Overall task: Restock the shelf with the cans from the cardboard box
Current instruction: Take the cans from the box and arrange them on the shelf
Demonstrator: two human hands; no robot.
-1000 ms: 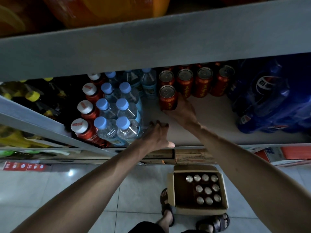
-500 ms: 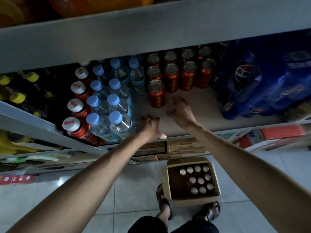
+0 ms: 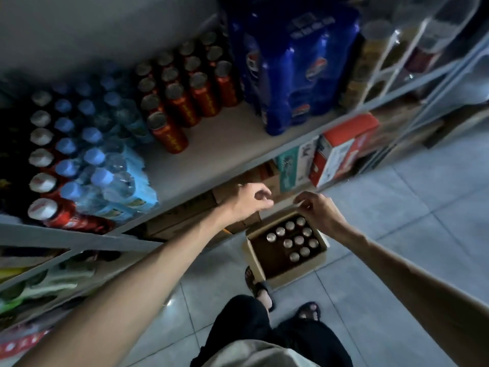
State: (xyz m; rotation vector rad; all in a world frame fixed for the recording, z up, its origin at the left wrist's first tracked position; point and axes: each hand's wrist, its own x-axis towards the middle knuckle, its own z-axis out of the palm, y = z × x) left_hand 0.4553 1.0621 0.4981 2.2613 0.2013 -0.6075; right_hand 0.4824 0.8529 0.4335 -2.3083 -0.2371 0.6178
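Left hand: the left hand (image 3: 250, 200) hangs in the air just off the shelf edge, fingers loosely curled, holding nothing.
Right hand: the right hand (image 3: 318, 211) is above the far rim of the box, fingers bent and half spread, empty.
Box: the cardboard box (image 3: 255, 263) sits open on the tiled floor (image 3: 410, 207) below the shelf, just ahead of the person's sandalled feet.
Cans in box: 11 can tops (image 3: 299, 241) show, packed toward the right side; the left part of the box is bare.
Shelf: the shelf (image 3: 225, 144) carries rows of red cans (image 3: 185, 102); 1 red can (image 3: 166, 133) stands alone at the front of the left column.
Left of the cans: blue-capped water bottles (image 3: 100, 165), then white-capped red bottles (image 3: 47, 181).
Right of the cans: a blue wrapped pack of bottles (image 3: 291, 64).
Under the shelf: cartons (image 3: 341, 152), 1 red and white.
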